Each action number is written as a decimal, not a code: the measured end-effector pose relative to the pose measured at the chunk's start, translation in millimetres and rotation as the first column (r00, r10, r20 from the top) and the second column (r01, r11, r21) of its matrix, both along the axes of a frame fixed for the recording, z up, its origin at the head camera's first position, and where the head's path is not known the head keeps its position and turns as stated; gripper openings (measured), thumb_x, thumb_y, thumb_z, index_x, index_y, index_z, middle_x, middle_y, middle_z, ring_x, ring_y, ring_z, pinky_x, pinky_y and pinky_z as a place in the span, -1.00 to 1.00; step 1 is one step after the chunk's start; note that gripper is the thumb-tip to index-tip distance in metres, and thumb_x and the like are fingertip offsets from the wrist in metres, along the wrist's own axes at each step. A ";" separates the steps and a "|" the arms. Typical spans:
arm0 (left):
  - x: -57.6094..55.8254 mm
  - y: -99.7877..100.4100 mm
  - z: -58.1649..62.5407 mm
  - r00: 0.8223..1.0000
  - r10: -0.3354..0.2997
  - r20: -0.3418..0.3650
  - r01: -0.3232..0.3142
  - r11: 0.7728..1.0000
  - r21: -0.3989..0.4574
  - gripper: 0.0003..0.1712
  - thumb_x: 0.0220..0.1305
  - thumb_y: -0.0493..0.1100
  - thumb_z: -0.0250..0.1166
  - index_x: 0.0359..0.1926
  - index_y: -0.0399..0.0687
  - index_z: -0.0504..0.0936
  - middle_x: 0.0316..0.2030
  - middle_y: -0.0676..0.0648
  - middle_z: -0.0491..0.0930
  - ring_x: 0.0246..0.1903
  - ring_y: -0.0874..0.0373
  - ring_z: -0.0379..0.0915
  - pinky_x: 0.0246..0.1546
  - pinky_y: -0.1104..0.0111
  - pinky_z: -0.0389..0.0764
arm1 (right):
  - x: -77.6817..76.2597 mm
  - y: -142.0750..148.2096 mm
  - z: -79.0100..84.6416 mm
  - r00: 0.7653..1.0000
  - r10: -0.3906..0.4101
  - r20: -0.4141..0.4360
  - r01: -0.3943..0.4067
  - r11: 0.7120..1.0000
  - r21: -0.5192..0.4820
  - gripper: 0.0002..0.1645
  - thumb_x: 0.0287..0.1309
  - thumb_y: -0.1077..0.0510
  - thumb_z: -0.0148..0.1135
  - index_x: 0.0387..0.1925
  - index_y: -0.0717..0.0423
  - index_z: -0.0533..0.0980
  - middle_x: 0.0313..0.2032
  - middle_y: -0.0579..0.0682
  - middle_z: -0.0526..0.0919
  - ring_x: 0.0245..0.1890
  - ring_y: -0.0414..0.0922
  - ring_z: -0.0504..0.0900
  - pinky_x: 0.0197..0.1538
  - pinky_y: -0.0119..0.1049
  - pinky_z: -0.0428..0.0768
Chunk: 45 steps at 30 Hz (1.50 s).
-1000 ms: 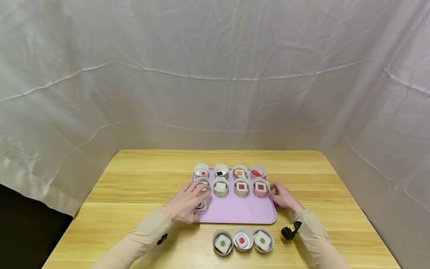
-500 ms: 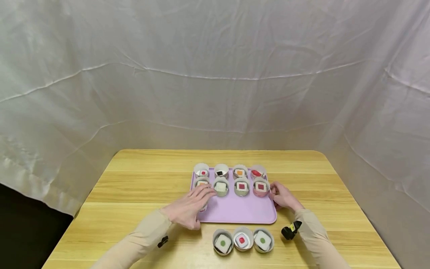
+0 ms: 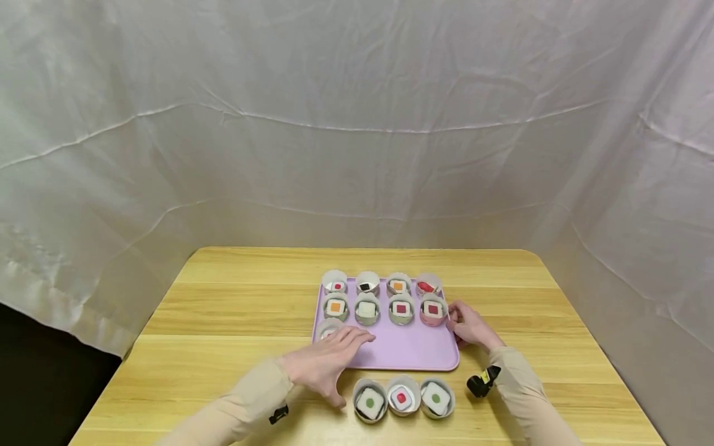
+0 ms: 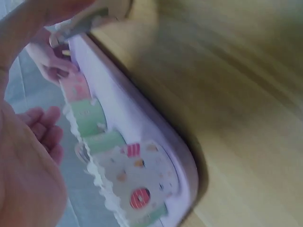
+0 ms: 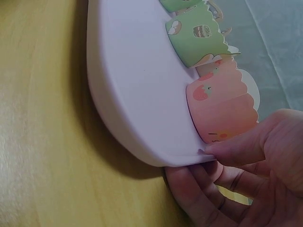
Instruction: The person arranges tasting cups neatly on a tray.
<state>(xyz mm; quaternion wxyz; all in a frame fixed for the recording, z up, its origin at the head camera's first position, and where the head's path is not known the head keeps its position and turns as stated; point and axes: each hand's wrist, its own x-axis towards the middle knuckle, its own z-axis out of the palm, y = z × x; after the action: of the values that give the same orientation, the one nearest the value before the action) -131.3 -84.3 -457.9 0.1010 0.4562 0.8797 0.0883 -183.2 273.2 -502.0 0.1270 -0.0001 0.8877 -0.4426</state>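
Observation:
A lilac tray (image 3: 401, 347) carries scalloped paper cups, each holding a small piece, many of them white squares with a coloured centre. Over the tray's near left edge hovers my left hand (image 3: 326, 362), fingers stretched and thumb spread, with nothing in its grasp. Its thumb points down beside the leftmost loose cup (image 3: 370, 401). My right hand (image 5: 279, 161) pinches the tray's right rim, thumb on top and fingers underneath, close to a pink cup (image 5: 222, 104). In the left wrist view a white patterned cup (image 4: 137, 179) stands at the tray's corner; the left hand partly hides it from the head camera.
Two more loose cups, a middle one (image 3: 404, 396) and a right one (image 3: 437, 398), stand in the row in front of the tray. Wooden table (image 3: 223, 322) surrounds the tray. Grey curtains (image 3: 357, 155) hang behind and on both sides.
My left hand has drawn back from the cups at the tray's left side, moving toward me and right, uncovering the orange-centred piece. My right hand keeps its place on the rim.

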 end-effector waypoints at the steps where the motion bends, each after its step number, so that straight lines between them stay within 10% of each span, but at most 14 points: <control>1: 1.7 1.1 0.3 1.000 -0.005 0.008 0.005 1.000 0.003 0.44 -0.31 0.20 0.68 0.52 -0.11 0.05 0.44 -0.06 0.20 0.45 0.10 0.14 0.54 0.22 0.25 | -0.1 -0.1 0.4 1.000 0.000 0.003 0.000 1.000 0.005 -0.67 0.28 0.36 0.07 0.06 0.38 0.34 -0.32 0.10 0.42 -0.52 -0.09 0.57 -0.53 -0.20 0.68; 45: 36.6 25.8 -19.6 0.999 -0.024 -0.038 0.026 0.998 0.056 -0.05 -0.14 0.23 0.60 0.20 -0.08 0.41 -0.06 0.10 0.57 -0.10 0.38 0.43 0.02 0.63 0.54 | 1.0 0.5 -0.5 1.000 0.009 -0.005 -0.009 1.000 -0.013 -0.68 0.29 0.36 0.06 0.06 0.39 0.34 -0.33 0.11 0.41 -0.54 -0.09 0.56 -0.54 -0.22 0.67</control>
<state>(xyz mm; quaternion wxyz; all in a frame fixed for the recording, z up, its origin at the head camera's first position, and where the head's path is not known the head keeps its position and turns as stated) -94.7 -58.5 -477.5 0.0730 0.4715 0.8728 0.1032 -182.2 273.7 -502.5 0.1269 -0.0059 0.8851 -0.4478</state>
